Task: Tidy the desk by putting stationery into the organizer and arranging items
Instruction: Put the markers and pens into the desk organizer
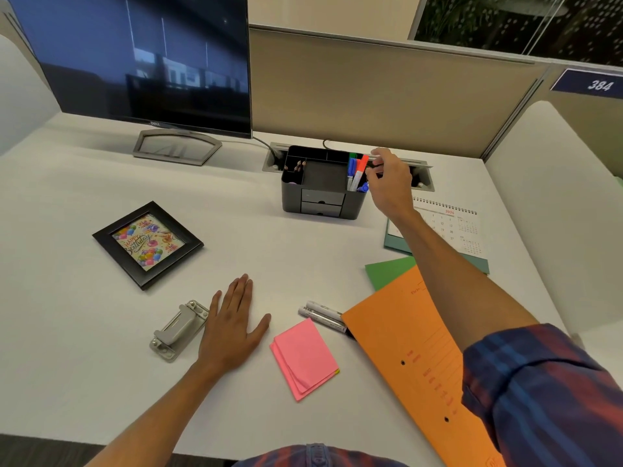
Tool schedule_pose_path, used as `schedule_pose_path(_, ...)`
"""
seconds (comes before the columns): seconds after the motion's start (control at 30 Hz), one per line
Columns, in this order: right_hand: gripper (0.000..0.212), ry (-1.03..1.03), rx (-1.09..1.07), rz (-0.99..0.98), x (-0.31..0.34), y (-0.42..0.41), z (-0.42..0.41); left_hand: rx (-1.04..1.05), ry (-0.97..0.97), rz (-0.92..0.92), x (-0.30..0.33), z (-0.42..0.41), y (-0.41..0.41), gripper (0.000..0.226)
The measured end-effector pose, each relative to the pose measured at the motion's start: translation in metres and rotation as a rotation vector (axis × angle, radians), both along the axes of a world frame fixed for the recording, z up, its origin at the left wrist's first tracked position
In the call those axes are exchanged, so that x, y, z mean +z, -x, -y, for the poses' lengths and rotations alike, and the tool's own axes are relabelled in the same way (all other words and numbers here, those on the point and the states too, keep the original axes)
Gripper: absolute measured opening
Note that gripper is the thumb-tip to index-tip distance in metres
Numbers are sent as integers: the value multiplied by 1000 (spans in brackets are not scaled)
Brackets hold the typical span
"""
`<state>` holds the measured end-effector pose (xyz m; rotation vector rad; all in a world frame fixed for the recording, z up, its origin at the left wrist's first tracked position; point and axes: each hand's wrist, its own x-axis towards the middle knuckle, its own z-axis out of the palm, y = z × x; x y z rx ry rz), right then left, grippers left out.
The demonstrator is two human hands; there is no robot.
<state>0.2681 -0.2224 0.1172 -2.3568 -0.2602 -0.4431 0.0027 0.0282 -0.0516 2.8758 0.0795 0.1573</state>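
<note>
A black desk organizer (323,200) stands at the back of the white desk (84,365). Pencils (298,167) fill its left slot, and blue, green and red-capped markers (358,171) stand in its right slot. My right hand (391,183) hovers at the organizer's right edge, fingers curled next to the red-capped marker; whether they grip it is unclear. My left hand (232,332) lies flat on the desk, fingers spread, holding nothing. Two white markers (323,315) lie beside a pink sticky-note pad (303,358). A grey hole punch (178,332) sits just left of my left hand.
A black photo frame (148,244) lies at the left. An orange folder (414,358) overlaps a green sheet (387,271) under my right arm. A desk calendar (451,227) lies to the right of the organizer. Behind are a monitor (145,59) and a cable tray (421,176).
</note>
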Motion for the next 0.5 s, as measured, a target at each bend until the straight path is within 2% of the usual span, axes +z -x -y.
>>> schedule_pose_path(0.23, 15, 44, 73, -47, -17, 19, 11, 3, -6, -6, 0, -1, 0, 78)
schedule_pose_path(0.5, 15, 189, 311, -410, -59, 72, 23, 9, -23, -19, 0, 0, 0, 78)
